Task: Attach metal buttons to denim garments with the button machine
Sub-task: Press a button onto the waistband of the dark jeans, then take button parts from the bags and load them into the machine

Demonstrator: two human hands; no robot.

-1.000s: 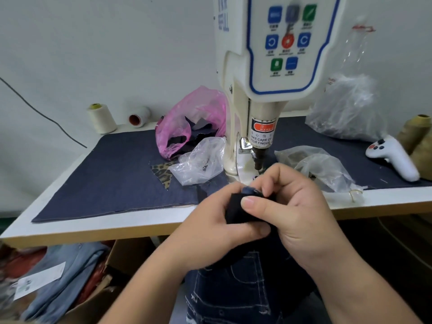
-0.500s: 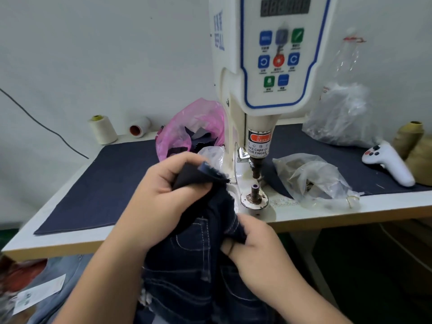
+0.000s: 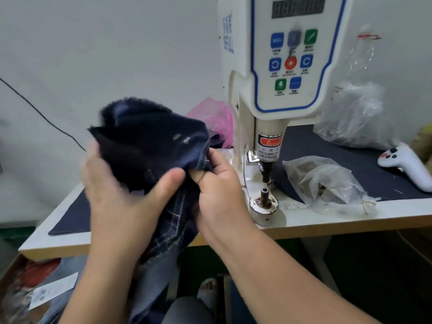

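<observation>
Dark indigo denim garment [image 3: 149, 146], bunched and blurred, is held up in the air left of the cream-white button machine [image 3: 268, 94], clear of the bench [image 3: 350, 220] and well apart from the round steel lower die post [image 3: 264, 191]. Left hand [image 3: 117, 183] is under the bundle, thumb curled up against the cloth; its fingers are hidden behind the fabric. Right hand [image 3: 217, 183] pinches a stitched edge of the denim, its knuckles just beside the machine's base plate. Risks, as a judgement: the right hand sits near the die and the black punch tip [image 3: 265, 173], so a fingertip could be caught if the machine cycles while the cloth is being fed in; loose folds may slide between punch and die and get pressed double, or the button could land off its mark; the hanging end of the garment may snag the bench edge and drag the placement. Clear plastic bag of small metal parts [image 3: 327, 181] lies right of the die, near enough to be brushed. Readable: red sticker on the ram says "WARNING", below it "TAKE CARE OF YOUR FINGER"; blue lettering on the machine's side and button captions are too blurred to read; the display digits cannot be made out.
</observation>
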